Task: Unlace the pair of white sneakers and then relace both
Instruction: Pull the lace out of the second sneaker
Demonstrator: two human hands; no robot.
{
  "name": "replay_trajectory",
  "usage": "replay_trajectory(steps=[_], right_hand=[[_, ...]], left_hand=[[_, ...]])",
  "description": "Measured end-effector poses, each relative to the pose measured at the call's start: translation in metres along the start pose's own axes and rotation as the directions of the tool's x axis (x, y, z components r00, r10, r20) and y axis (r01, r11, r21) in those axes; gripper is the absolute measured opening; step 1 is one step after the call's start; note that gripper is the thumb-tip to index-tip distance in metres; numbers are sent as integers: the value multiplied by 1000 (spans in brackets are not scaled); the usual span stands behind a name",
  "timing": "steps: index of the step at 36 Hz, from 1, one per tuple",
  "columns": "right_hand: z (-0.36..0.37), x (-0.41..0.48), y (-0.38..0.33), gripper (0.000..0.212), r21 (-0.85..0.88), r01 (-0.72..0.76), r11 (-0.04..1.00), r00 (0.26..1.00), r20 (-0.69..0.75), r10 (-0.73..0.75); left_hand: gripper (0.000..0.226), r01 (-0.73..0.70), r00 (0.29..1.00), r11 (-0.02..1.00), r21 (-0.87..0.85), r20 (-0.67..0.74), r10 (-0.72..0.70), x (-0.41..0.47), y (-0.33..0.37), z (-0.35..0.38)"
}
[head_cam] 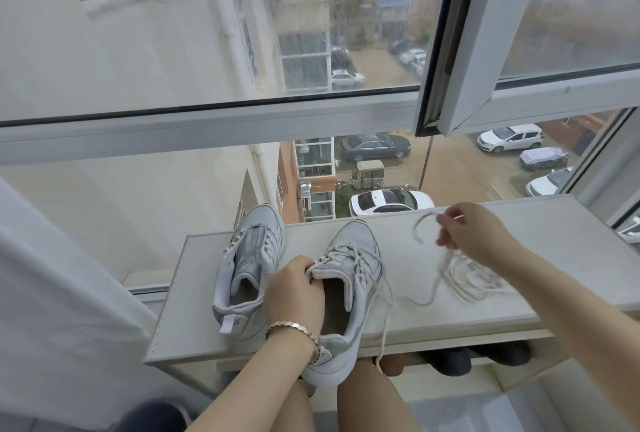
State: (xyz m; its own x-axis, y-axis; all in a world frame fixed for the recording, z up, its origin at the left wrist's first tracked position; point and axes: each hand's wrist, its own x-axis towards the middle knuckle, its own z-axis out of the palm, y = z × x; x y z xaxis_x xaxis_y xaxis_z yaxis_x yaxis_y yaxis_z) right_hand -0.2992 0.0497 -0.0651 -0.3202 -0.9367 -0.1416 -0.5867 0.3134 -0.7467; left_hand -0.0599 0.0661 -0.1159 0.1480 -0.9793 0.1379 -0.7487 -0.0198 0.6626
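Two white sneakers stand on a white shelf top point(450, 307), toes toward the window. The left sneaker point(247, 269) has no lace in its eyelets. The right sneaker point(349, 293) is still partly laced, its heel hanging over the shelf's front edge. My left hand point(294, 296) grips that shoe's tongue and collar. My right hand point(471, 234) is raised to the right and pinches a loose white lace point(460, 276). The lace piles in loops under it, and one strand trails back to the right sneaker and off the front edge.
A large window with an opened sash point(485, 96) stands just behind the shelf. A white curtain point(52, 293) hangs at the left. Dark shoes point(450, 362) sit on the lower shelf. My bare knees point(363, 397) are below the shelf's front edge.
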Motion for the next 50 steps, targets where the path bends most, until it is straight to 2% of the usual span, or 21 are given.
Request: replay_trajectory(steps=[3, 6, 9, 12, 20, 25, 31, 33, 36, 38, 40, 41, 42, 43, 44, 45, 46, 47, 48, 49, 50], right_hand=[[-6, 0, 15, 13, -307, 0, 952, 999, -51, -17], [15, -14, 15, 18, -471, 97, 877, 994, -4, -112], [41, -32, 4, 31, -328, 189, 926, 981, 108, -162], [64, -41, -8, 36, -174, 117, 978, 965, 254, -70], [71, -46, -17, 29, -24, 68, 997, 945, 323, -57], [72, -49, -19, 21, -24, 61, 998, 950, 307, -51], [76, -50, -22, 22, -258, 225, 940, 969, 163, -188], [77, -48, -22, 24, -327, 265, 907, 964, 122, -237], [77, -45, -23, 27, -375, 293, 879, 955, 73, -287], [76, -43, -24, 28, -395, 299, 869, 952, 59, -300], [74, -42, -23, 30, -409, 298, 862, 951, 51, -304], [74, -41, -22, 31, -417, 298, 859, 951, 50, -306], [74, -41, -21, 32, -420, 297, 858, 951, 49, -305], [73, -40, -19, 34, -417, 294, 860, 952, 47, -302], [73, -40, -17, 36, -411, 292, 864, 953, 45, -300], [74, -39, -16, 37, -401, 294, 868, 952, 44, -302], [74, -38, -15, 38, -389, 300, 871, 951, 45, -307], [75, -37, -13, 38, -375, 305, 876, 949, 46, -311], [76, -37, -12, 37, -361, 305, 881, 949, 44, -311], [76, -36, -11, 36, -343, 301, 890, 951, 34, -308], [76, -36, -9, 32, -321, 293, 901, 952, 16, -304]], left_hand=[[18, -18, 1000, 1000, 1, 13, 18, -2, 3, -2], [43, -62, 985, 998, -17, 162, 64, -1, 3, -8], [54, -122, 916, 991, -55, 378, 133, 4, 5, -15], [48, -79, 819, 990, -116, 559, 131, 13, 12, -23], [11, -314, 750, 941, 126, 641, 164, 53, 27, -22], [22, -438, 701, 873, 216, 690, 181, 57, 32, -13], [24, -109, 742, 989, -102, 654, 149, 55, 20, -15], [20, -21, 842, 980, -197, 525, 123, 55, 16, -17], [19, 141, 974, 926, -351, 217, -66, 60, 14, -21], [24, 242, 970, 800, -549, 155, -188, 66, 18, -26], [32, 373, 925, 487, -790, 273, -266, 71, 27, -36], [30, 393, 916, 392, -832, 315, -249, 71, 30, -43], [27, 371, 927, 417, -830, 308, -213, 71, 29, -49], [33, 291, 956, 590, -753, 246, -158, 72, 26, -54], [44, 121, 986, 820, -559, 164, -34, 74, 20, -57], [54, -38, 991, 957, -286, 114, 74, 75, 16, -61], [58, -122, 987, 987, -106, 89, 131, 75, 15, -64], [58, -145, 987, 986, -77, 63, 150, 77, 11, -68], [57, -36, 997, 964, -265, 52, 51, 80, 8, -72], [55, 159, 987, 853, -498, 109, -120, 86, 5, -77], [54, 368, 930, 599, -711, 270, -251, 90, 5, -84]])
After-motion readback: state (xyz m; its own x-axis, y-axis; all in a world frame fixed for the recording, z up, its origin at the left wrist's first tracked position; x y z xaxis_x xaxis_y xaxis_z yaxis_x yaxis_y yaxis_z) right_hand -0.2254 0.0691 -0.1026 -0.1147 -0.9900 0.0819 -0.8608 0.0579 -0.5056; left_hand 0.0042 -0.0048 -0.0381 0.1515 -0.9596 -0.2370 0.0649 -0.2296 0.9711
